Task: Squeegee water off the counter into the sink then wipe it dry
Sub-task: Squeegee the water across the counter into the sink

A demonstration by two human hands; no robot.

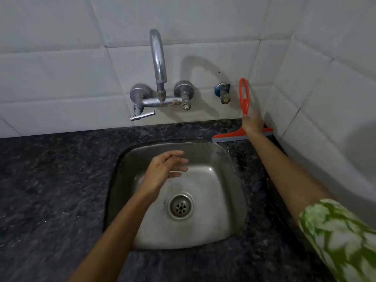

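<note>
A red squeegee (243, 94) with a grey rubber blade stands against the tiled wall at the back right of the dark speckled counter (50, 180). Its blade rests on the counter just behind the steel sink (227, 180). My right hand (252, 123) is at the lower part of the squeegee's looped handle, fingers around or against it; the grip itself is blurred. My left hand (164, 169) hovers over the sink basin, fingers spread and holding nothing. The drain (180, 206) lies below that hand.
A chrome wall tap (158, 64) with two knobs arches over the sink's back edge. A small blue-based valve (223, 92) sticks out of the wall left of the squeegee. A white tiled side wall (325, 98) closes off the counter on the right.
</note>
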